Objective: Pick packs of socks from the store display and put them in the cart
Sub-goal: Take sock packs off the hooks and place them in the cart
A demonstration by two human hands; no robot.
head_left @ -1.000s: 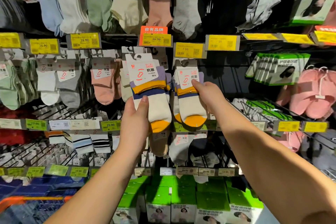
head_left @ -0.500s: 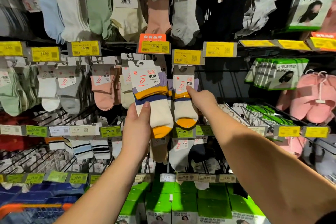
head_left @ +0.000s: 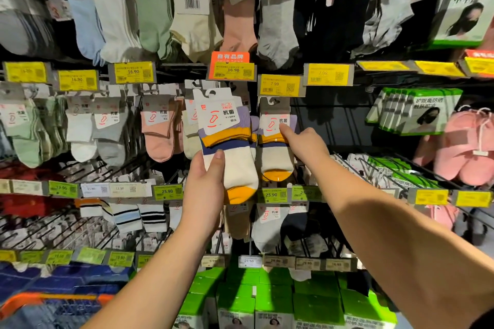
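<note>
Cream sock pack gripped by left hand.

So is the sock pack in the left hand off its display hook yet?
Off, apparently: the left hand holds the sock pack forward, its hanger hole showing empty.

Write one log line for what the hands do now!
left hand: holds striped sock pack | right hand: touches hanging sock pack | cart: lower left

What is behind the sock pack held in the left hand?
More card tags of packs hanging on the rack and a pale sock peek out beside the pack that the left hand grips. Whatever lies directly behind it is covered.
</note>
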